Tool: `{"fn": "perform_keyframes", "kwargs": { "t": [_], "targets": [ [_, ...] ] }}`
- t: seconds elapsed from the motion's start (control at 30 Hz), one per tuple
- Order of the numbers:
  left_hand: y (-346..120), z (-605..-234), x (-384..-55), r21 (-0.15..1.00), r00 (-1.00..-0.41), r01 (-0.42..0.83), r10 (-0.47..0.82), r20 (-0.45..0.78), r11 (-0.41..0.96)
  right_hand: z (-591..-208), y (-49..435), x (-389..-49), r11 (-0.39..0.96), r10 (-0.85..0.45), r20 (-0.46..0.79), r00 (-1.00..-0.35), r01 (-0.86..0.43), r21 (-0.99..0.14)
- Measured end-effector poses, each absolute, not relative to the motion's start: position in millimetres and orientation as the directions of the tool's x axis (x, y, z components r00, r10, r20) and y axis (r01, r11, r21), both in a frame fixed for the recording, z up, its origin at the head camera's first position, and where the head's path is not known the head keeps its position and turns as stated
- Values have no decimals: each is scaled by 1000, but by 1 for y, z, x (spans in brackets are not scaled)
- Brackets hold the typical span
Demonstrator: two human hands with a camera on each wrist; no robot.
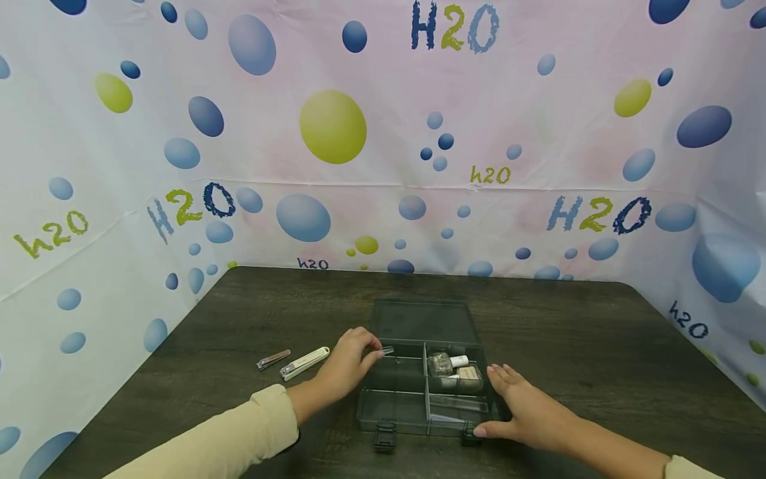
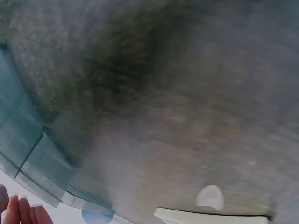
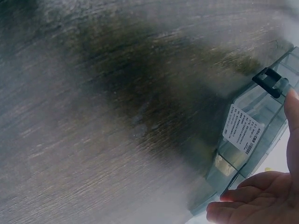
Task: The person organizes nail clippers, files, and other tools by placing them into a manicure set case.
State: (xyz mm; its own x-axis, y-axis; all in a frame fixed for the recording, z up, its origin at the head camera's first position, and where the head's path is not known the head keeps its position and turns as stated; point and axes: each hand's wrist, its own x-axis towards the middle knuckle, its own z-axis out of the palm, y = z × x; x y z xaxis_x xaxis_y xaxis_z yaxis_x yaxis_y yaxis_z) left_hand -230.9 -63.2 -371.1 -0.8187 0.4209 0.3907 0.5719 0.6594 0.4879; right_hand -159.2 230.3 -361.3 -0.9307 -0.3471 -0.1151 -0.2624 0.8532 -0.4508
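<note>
My left hand [image 1: 350, 359] pinches a small silvery metal piece [image 1: 387, 350] above the back left compartment of a dark see-through organizer box [image 1: 395, 406]. Fingers hide most of that piece, so its kind is unclear. At the box's right side rests my right hand [image 1: 532, 412], its fingers along the wall and its thumb by the front right latch [image 1: 469, 434]. The right wrist view shows this hand [image 3: 261, 196] against the box wall. Nail polish bottles [image 1: 441, 364] lie in the back right compartment. Flat clear strips [image 1: 457, 404] lie in the front right one.
Left of the box, a small nail clipper [image 1: 273, 359] and a larger cream nail clipper [image 1: 305, 363] lie on the dark wooden table [image 1: 197, 399]. The box's lid [image 1: 421, 319] is folded back behind it. A patterned curtain [image 1: 383, 226] hangs behind the table.
</note>
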Motion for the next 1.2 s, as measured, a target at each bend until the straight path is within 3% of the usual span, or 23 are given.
{"fn": "perform_keyframes", "kwargs": {
  "t": [0.33, 0.53, 0.83, 1.0, 1.2],
  "targets": [
    [-47, -371, -244, 447, -776, 629, 554, 302, 636, -361, 231, -159, 853, -347, -121, -930, -260, -452],
    [-38, -368, -253, 408, -730, 664, 663, 168, 627, -360, 231, -159, 853, -347, -124, -930, -258, -454],
    [-29, -363, -256, 352, -731, 658, 676, 89, 665, -361, 231, -159, 856, -339, -136, -931, -245, -456],
    [-32, -363, -254, 369, -727, 663, 677, 110, 652, -361, 231, -159, 857, -341, -136, -930, -249, -451],
    [-42, -364, -248, 359, -742, 670, 604, 291, 650, -361, 231, -158, 855, -338, -136, -931, -244, -457]
  ]
}}
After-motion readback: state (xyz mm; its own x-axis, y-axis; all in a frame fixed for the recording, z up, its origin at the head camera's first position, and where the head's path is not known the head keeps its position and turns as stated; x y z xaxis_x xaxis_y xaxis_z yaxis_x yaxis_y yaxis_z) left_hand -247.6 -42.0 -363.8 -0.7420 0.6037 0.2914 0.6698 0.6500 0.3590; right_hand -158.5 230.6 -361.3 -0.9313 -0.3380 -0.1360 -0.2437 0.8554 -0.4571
